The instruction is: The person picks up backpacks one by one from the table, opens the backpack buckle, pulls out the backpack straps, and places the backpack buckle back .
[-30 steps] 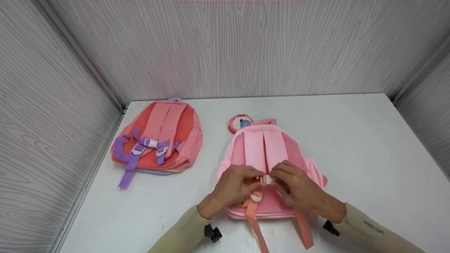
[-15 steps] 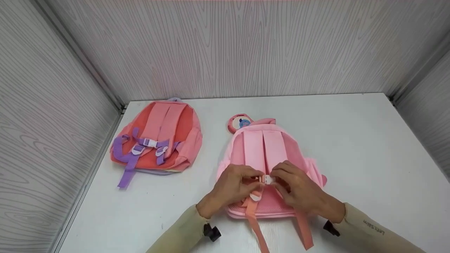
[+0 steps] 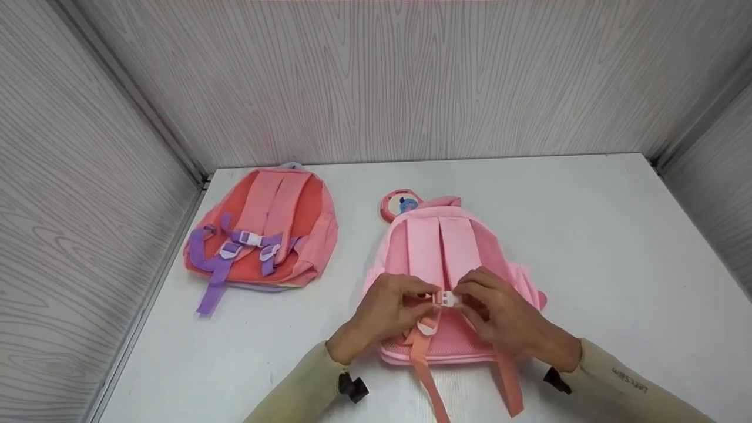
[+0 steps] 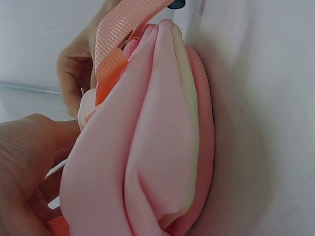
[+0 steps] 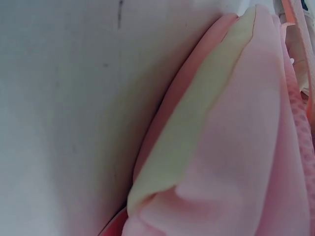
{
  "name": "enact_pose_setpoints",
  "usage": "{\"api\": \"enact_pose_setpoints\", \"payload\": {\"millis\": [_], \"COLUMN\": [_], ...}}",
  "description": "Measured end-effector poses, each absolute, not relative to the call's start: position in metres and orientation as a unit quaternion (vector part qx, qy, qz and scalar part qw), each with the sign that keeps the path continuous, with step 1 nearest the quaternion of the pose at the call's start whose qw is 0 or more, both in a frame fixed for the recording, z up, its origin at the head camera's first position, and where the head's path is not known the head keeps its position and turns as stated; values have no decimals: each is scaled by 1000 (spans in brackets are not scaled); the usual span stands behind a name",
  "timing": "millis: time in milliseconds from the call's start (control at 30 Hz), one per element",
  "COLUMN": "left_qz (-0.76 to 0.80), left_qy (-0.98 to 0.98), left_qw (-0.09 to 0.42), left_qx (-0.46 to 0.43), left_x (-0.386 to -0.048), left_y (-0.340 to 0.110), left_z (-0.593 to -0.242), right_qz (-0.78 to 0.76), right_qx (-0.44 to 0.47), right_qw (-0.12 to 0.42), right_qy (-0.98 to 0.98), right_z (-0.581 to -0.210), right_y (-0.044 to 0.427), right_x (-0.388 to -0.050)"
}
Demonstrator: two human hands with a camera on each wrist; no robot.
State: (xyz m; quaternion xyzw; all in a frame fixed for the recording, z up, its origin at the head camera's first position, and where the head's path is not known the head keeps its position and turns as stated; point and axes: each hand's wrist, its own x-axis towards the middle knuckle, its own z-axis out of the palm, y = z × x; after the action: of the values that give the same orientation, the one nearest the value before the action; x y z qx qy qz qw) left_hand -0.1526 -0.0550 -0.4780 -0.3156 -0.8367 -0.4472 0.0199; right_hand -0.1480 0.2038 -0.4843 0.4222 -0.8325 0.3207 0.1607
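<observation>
A light pink backpack (image 3: 424,241) lies on the table with its shoulder straps upward. Over its middle, a white side-release buckle (image 3: 448,299) on orange webbing sits between two hands. My left hand (image 3: 388,308) pinches the buckle's left end, where the orange webbing meets it. From the right, my right hand (image 3: 499,311) pinches the other end with thumb and fingers. Whether the two halves are fully locked, I cannot tell. In the left wrist view the left hand (image 4: 29,162) is beside the bag's pink side (image 4: 157,123). The right wrist view mostly holds pink and cream fabric (image 5: 226,137).
A coral backpack (image 3: 282,217) with purple straps and a fastened white buckle (image 3: 251,238) lies at the left. A round pink tag (image 3: 402,205) with a blue figure rests by the pink bag's top loop. Orange strap ends (image 3: 509,385) hang toward the table's front. Grey wood-grain walls enclose the table.
My right hand has shifted slightly to the right, and more of the white buckle shows between the fingers. The left hand stays almost in place, and both bags lie as before.
</observation>
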Motion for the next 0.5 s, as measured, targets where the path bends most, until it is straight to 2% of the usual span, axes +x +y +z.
{"api": "enact_pose_setpoints", "payload": {"millis": [267, 500], "left_qz": [-449, -443], "left_qy": [-836, -840], "left_qw": [18, 26], "left_qx": [-314, -314], "left_x": [-153, -153], "left_y": [-56, -57], "left_z": [-478, -478], "right_qz": [329, 332], "right_qx": [414, 421], "right_qw": [144, 150], "right_qy": [-837, -831], "right_z": [-483, -482], "right_y": [205, 206], "right_x": [-147, -148]}}
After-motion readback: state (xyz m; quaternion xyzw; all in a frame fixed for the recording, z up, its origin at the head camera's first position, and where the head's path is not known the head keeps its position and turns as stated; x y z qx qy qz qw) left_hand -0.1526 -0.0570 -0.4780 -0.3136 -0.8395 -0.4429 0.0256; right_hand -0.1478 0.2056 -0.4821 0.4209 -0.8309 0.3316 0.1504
